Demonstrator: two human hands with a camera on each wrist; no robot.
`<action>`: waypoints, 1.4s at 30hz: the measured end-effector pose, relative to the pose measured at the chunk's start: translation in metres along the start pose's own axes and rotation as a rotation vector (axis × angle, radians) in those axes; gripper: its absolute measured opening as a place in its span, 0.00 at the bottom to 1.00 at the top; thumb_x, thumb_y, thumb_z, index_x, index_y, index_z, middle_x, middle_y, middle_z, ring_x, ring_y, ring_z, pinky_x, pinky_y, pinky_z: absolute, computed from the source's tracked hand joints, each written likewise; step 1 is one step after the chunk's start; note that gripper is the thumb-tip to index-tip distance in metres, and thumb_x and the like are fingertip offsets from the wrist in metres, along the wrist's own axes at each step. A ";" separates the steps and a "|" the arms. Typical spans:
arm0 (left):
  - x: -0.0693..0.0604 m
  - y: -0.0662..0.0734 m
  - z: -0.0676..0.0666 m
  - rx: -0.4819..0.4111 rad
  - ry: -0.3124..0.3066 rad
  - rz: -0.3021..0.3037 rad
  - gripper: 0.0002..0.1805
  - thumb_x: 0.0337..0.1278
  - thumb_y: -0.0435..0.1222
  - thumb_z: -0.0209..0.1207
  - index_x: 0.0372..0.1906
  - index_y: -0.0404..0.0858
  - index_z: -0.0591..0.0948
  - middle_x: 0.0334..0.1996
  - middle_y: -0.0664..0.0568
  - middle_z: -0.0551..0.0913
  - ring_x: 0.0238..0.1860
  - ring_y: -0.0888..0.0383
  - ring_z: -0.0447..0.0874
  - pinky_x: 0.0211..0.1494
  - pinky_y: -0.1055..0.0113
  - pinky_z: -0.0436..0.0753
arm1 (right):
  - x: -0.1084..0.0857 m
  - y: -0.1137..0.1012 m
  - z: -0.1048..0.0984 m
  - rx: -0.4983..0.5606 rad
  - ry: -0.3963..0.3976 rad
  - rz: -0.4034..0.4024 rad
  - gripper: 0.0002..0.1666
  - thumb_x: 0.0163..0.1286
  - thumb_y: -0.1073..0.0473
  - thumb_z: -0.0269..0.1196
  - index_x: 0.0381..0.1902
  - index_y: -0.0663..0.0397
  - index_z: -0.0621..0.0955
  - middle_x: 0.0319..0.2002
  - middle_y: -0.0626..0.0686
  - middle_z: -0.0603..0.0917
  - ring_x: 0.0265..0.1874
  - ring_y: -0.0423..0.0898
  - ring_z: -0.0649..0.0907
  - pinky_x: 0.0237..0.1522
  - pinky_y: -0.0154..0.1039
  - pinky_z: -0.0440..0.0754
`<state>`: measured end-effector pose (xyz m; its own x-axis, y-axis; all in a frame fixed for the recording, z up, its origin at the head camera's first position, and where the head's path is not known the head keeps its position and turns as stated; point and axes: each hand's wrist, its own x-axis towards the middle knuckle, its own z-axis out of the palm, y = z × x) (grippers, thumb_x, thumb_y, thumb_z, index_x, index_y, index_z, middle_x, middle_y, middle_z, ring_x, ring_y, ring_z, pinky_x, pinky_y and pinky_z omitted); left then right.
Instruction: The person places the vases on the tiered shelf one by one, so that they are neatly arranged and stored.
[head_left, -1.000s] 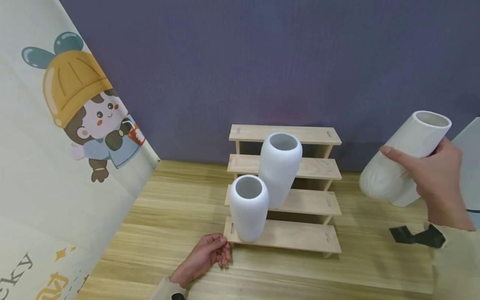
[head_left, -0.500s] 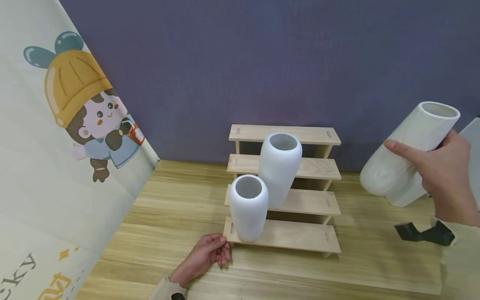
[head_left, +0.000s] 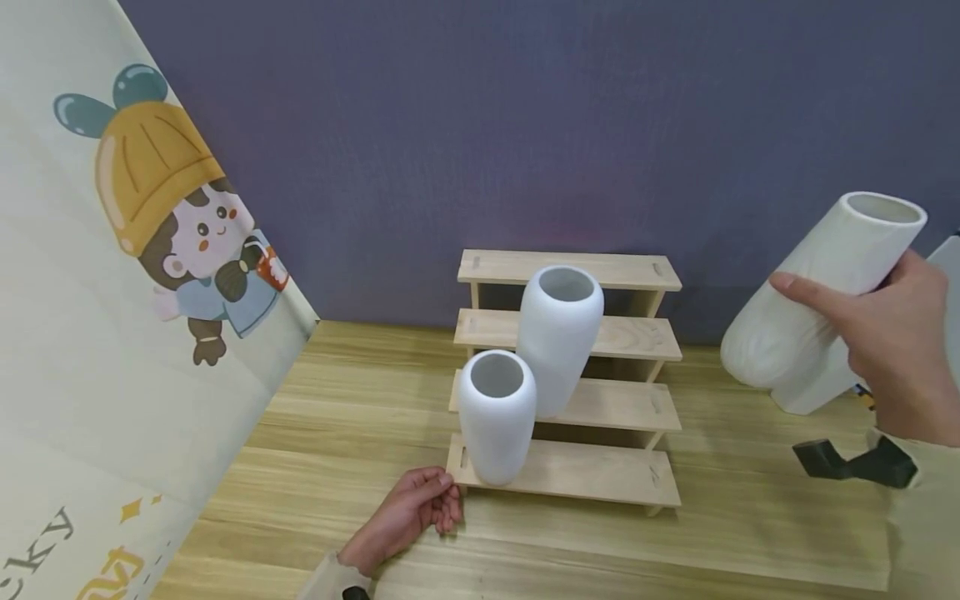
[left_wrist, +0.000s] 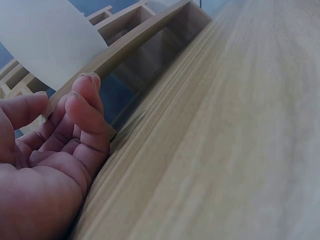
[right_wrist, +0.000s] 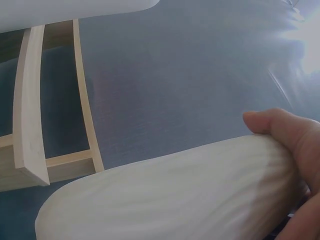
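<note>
Right grip (head_left: 892, 333), three o'clock, holds a white cylindrical ceramic vase (head_left: 828, 271); left grip (head_left: 412, 507) pinches a pale-wood stepped stand (head_left: 607, 471), probably steadying it.

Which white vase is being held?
The textured vase, tilted in the right hand; the taller smooth vase and shorter smooth vase stand on the wooden stand.

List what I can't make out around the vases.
Head: far fingers of the right hand, behind the held vase.
Head: most of the white thing, behind that vase and hand.
Head: the coloured thing beside that hand, too small to identify.
Left wrist: rim of the short vase, past the top edge.
Right wrist: held vase's lower side, past the bottom edge.
</note>
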<state>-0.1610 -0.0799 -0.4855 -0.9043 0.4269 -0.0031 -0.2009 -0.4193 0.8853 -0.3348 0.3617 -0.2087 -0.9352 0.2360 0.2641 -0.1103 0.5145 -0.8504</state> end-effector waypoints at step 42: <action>0.003 0.003 0.000 0.014 0.011 -0.024 0.15 0.80 0.35 0.40 0.39 0.40 0.79 0.30 0.59 0.87 0.28 0.69 0.83 0.32 0.78 0.82 | 0.010 -0.041 0.026 0.033 -0.077 -0.044 0.32 0.55 0.55 0.77 0.53 0.30 0.74 0.42 0.31 0.75 0.40 0.32 0.76 0.32 0.21 0.73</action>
<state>-0.1640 -0.0800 -0.4830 -0.9034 0.4278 -0.0297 -0.2175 -0.3973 0.8915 -0.3481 0.3213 -0.1835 -0.9522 0.1489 0.2668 -0.1616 0.4956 -0.8534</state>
